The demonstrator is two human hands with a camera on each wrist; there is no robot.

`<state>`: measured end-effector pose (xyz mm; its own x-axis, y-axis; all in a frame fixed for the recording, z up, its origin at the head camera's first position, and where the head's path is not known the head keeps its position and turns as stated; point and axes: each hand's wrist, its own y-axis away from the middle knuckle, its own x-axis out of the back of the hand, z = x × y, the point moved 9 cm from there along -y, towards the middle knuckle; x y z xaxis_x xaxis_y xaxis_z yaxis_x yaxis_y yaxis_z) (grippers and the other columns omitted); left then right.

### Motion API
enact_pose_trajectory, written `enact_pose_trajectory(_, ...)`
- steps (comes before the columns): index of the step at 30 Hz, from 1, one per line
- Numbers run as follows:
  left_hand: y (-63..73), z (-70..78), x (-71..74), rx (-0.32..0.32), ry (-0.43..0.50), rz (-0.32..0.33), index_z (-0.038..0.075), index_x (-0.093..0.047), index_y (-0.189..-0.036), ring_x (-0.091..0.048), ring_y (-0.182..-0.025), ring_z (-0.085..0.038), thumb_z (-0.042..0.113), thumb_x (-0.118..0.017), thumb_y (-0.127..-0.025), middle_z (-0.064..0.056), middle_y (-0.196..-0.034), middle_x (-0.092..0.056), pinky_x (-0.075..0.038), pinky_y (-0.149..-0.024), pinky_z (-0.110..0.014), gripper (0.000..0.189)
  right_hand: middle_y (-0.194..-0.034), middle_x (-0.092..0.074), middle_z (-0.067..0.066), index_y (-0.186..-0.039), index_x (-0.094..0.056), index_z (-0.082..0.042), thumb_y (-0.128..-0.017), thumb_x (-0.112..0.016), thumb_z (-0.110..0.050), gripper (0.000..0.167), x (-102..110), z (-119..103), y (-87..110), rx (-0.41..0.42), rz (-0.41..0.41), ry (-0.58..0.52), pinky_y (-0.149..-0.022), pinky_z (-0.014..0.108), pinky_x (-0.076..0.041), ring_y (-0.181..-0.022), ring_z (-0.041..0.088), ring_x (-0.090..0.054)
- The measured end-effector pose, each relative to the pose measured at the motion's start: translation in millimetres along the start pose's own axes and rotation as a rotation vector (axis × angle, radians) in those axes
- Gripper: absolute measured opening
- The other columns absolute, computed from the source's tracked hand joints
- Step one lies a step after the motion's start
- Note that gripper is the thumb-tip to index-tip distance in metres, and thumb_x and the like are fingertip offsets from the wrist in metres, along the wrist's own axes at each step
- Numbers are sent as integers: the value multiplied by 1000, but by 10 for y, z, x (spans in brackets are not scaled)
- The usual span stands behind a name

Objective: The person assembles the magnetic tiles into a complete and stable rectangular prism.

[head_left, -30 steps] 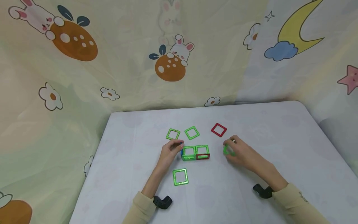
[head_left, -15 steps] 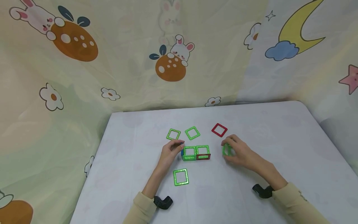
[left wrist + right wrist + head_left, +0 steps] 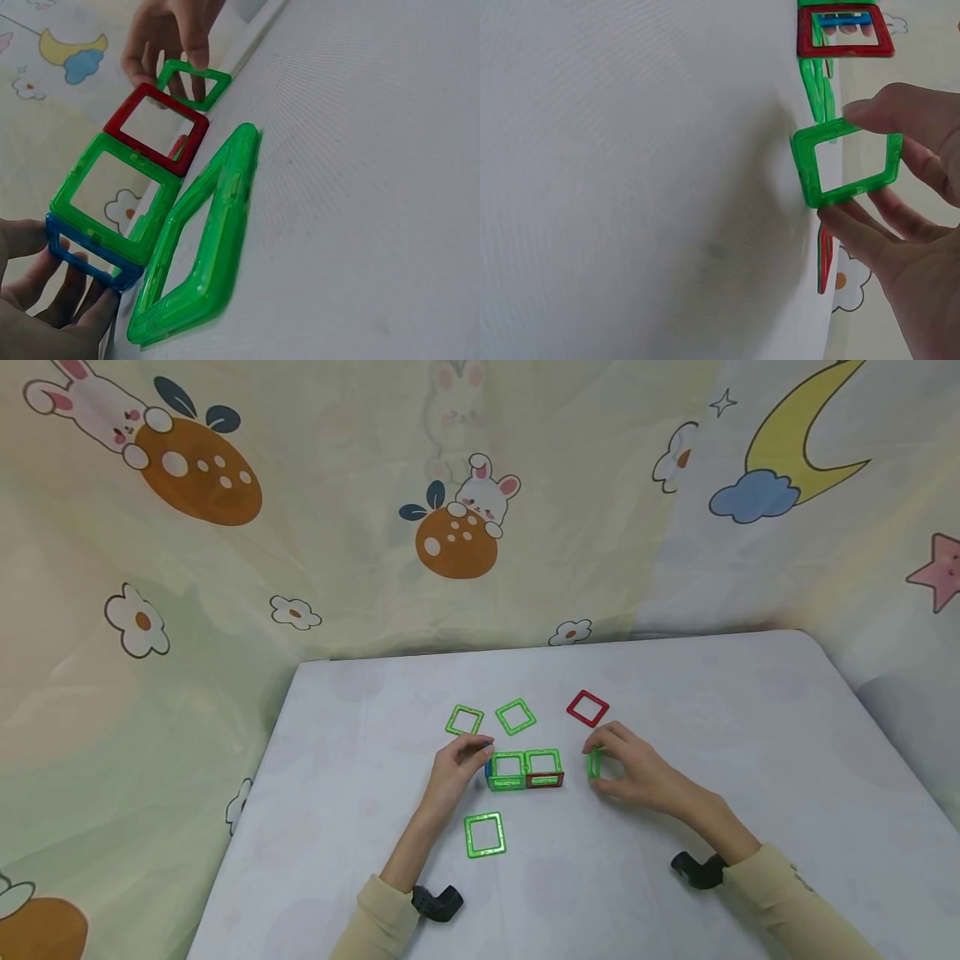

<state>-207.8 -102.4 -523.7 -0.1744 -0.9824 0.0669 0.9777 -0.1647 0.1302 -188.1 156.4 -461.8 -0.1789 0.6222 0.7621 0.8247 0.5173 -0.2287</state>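
In the head view a low block of square magnetic tiles (image 3: 525,766) stands mid-table. Its near side has a green tile (image 3: 160,221) beside a red tile (image 3: 195,146), and a blue tile (image 3: 127,280) closes the left end. My left hand (image 3: 452,770) holds this blue end, thumb above and fingers behind it. To the right of the block, my right hand (image 3: 636,766) pinches a separate green tile (image 3: 855,189) on edge between thumb and fingers. A gap shows between that tile and the block's right end.
One loose green tile (image 3: 485,817) lies flat in front of the block. Behind it are a green tile (image 3: 471,707), another green tile (image 3: 507,705) and a red tile (image 3: 574,700). A patterned curtain (image 3: 337,527) hangs beyond the table's back edge.
My right hand has moved left toward the block with its green tile, which has turned nearly edge-on to the head camera. The left hand keeps its place at the blue tile.
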Motion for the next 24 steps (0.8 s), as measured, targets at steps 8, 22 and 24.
enact_pose_trajectory(8, 5, 13, -1, -7, -1, 2, 5, -67, -128, -59, -130, -19, 28, -68, -100, -10, -131, -65, -45, -114, -42, 37, -114, -59, -2, -112, -64, -7, -74, -85, 4, 45, -33, -40, -44, 80, 3, -55, -91, 40, -60, -107, 19, -62)
enact_pose_trajectory(22, -7, -3, 13, -7, -2, 6, 4, -67, -128, -58, -131, -20, 28, -68, -100, -8, -132, -66, -43, -116, -44, 37, -113, -60, -2, -109, -63, -5, -72, -85, 6, 45, -97, -59, -100, 131, 24, -121, -91, 42, -60, -108, 14, -61)
enact_pose_trajectory(24, -8, -5, 12, -7, -2, 5, 4, -67, -128, -58, -132, -20, 28, -68, -100, -9, -132, -66, -43, -116, -45, 37, -113, -60, -1, -109, -63, -5, -72, -85, 7, 45, -110, -58, -106, 134, 28, -128, -91, 41, -60, -108, 14, -60)
